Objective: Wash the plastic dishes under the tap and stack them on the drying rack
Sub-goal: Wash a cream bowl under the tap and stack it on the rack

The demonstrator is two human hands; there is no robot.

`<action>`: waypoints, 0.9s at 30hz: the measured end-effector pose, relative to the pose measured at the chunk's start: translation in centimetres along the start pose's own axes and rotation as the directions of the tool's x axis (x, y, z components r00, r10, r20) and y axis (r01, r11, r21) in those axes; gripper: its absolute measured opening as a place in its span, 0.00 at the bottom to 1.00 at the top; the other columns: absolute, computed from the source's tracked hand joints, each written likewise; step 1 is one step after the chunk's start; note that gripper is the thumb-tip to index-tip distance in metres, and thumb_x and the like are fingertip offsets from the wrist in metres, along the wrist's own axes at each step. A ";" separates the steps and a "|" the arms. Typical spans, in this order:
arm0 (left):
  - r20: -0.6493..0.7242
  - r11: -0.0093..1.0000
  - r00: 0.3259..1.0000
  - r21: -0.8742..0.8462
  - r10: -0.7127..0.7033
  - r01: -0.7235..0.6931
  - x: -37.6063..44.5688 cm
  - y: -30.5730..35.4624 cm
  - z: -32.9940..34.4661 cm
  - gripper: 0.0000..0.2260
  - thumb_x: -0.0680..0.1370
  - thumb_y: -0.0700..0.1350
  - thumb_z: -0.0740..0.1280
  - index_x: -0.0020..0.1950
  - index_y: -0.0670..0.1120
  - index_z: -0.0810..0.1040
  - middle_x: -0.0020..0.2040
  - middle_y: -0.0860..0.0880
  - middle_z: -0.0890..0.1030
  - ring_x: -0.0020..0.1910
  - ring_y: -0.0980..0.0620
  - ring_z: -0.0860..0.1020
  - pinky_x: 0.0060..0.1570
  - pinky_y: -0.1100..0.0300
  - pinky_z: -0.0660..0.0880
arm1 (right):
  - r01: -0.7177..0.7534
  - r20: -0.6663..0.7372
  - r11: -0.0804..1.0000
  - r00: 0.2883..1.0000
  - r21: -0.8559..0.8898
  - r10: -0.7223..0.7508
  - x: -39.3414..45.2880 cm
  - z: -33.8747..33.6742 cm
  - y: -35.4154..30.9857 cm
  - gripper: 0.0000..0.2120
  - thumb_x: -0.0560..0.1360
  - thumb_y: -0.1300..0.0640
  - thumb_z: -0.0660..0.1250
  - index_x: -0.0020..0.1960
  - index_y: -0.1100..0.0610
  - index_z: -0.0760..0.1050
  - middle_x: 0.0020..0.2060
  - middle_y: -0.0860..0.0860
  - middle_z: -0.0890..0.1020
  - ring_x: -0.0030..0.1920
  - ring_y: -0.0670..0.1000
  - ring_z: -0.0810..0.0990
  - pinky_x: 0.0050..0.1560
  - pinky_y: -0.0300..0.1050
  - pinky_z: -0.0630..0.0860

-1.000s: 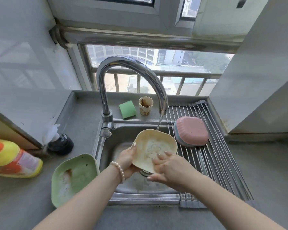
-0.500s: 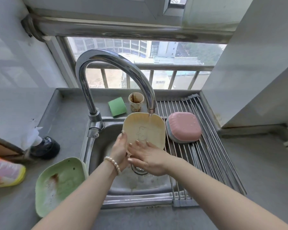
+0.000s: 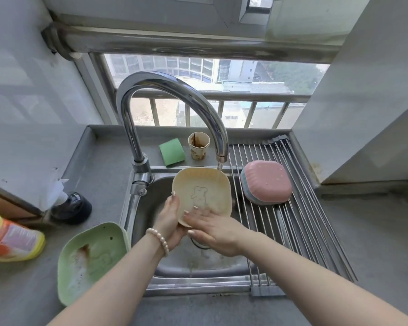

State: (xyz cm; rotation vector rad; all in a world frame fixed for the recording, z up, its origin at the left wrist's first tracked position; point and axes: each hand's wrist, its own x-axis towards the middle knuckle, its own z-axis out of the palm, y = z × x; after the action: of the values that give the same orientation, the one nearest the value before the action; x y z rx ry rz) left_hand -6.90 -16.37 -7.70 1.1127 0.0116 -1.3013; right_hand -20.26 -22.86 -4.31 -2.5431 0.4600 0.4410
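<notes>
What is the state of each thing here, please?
Chrome tap: running.
Cream square plastic dish: tilted under the water, stained.
Left hand: holds the dish.
Right hand: fingers flat on the dish.
Green square plastic dish: dirty, on the counter.
Pink plastic dish: upside down on the rack.
Paper cup: upright, stained.

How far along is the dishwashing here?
Done: a pink dish lies upside down on the drying rack, stacked on others. In hand: the left hand holds the cream dish under the tap, the right hand rubbing it. Left: the stained green dish.
</notes>
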 end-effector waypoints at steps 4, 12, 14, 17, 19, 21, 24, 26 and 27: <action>-0.041 0.999 0.998 0.017 0.037 -0.036 -0.6 0.2 1.2 0.14 0.83 0.51 0.51 0.64 0.47 0.69 0.58 0.43 0.80 0.48 0.46 0.82 0.36 0.49 0.81 | -0.111 -0.108 0.986 0.989 -0.128 0.098 1.3 -1.1 -0.3 0.31 0.81 0.40 0.44 0.78 0.56 0.52 0.77 0.52 0.55 0.77 0.50 0.45 0.75 0.47 0.40; 0.005 1.000 1.000 -0.008 0.012 -0.012 -1.8 -0.6 2.7 0.23 0.83 0.56 0.44 0.74 0.49 0.63 0.72 0.48 0.69 0.70 0.49 0.69 0.62 0.52 0.71 | -0.241 -0.225 0.942 0.929 0.232 0.293 5.5 -0.7 -1.9 0.37 0.78 0.34 0.40 0.77 0.56 0.36 0.77 0.52 0.40 0.76 0.49 0.36 0.74 0.49 0.34; -0.003 0.999 1.000 -0.025 -0.026 0.026 -2.2 -0.1 2.5 0.25 0.83 0.54 0.43 0.76 0.44 0.58 0.75 0.46 0.63 0.73 0.48 0.63 0.55 0.61 0.72 | -0.140 -0.201 0.916 0.953 0.377 0.228 5.5 -0.4 -2.8 0.35 0.79 0.34 0.41 0.77 0.51 0.36 0.78 0.50 0.44 0.76 0.49 0.37 0.75 0.50 0.34; -0.071 1.000 0.997 -0.005 -0.012 0.012 -1.8 0.1 1.0 0.24 0.83 0.54 0.45 0.76 0.44 0.59 0.75 0.47 0.63 0.74 0.48 0.62 0.61 0.57 0.69 | -0.110 -0.105 0.806 0.972 0.582 0.209 4.5 -0.1 -3.5 0.32 0.79 0.35 0.44 0.78 0.46 0.38 0.77 0.49 0.52 0.76 0.51 0.44 0.76 0.51 0.41; -0.070 0.999 0.997 -0.047 -0.026 0.023 -1.3 0.4 0.7 0.27 0.81 0.60 0.50 0.75 0.46 0.62 0.73 0.45 0.67 0.71 0.46 0.67 0.66 0.50 0.67 | -0.049 -0.140 0.820 0.978 0.570 0.155 3.8 0.5 -3.6 0.31 0.80 0.38 0.47 0.78 0.50 0.43 0.76 0.52 0.57 0.76 0.53 0.53 0.76 0.51 0.48; -0.086 0.999 0.996 0.031 0.031 -0.028 -1.1 0.5 0.7 0.27 0.80 0.62 0.53 0.70 0.45 0.68 0.66 0.40 0.75 0.61 0.43 0.77 0.54 0.49 0.75 | 0.023 -0.173 0.823 0.981 0.567 0.092 3.1 1.3 -3.4 0.29 0.80 0.40 0.51 0.78 0.51 0.53 0.73 0.53 0.66 0.72 0.54 0.64 0.73 0.52 0.58; -0.189 0.963 0.963 0.228 0.191 -0.146 -0.9 1.1 0.4 0.18 0.81 0.57 0.52 0.60 0.47 0.71 0.55 0.40 0.80 0.52 0.41 0.80 0.47 0.44 0.79 | 0.023 -0.206 0.889 0.975 0.456 0.080 1.6 1.9 -2.1 0.23 0.78 0.45 0.61 0.71 0.49 0.68 0.65 0.49 0.76 0.65 0.50 0.73 0.66 0.50 0.69; -0.202 0.893 0.942 0.418 0.270 -0.166 -1.1 1.8 0.4 0.14 0.81 0.57 0.52 0.51 0.51 0.72 0.52 0.43 0.80 0.51 0.39 0.80 0.49 0.37 0.77 | -0.068 -0.225 0.962 0.965 0.266 0.131 0.5 1.8 -0.5 0.21 0.77 0.49 0.65 0.69 0.48 0.71 0.64 0.49 0.77 0.64 0.51 0.74 0.65 0.48 0.69; -0.202 0.839 0.930 0.518 0.308 -0.165 -1.2 2.1 0.4 0.13 0.81 0.57 0.53 0.49 0.51 0.72 0.51 0.43 0.80 0.51 0.39 0.79 0.50 0.37 0.77 | -0.100 -0.228 0.979 0.964 0.178 0.140 0.1 1.8 0.3 0.19 0.77 0.52 0.65 0.68 0.48 0.73 0.63 0.50 0.78 0.63 0.53 0.75 0.65 0.48 0.70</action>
State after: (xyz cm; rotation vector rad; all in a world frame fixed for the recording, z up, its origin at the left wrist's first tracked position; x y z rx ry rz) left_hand -5.96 -15.98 -5.48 1.6757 -0.2604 -0.9297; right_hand -20.68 -22.15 -5.99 -2.4239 0.7129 0.1299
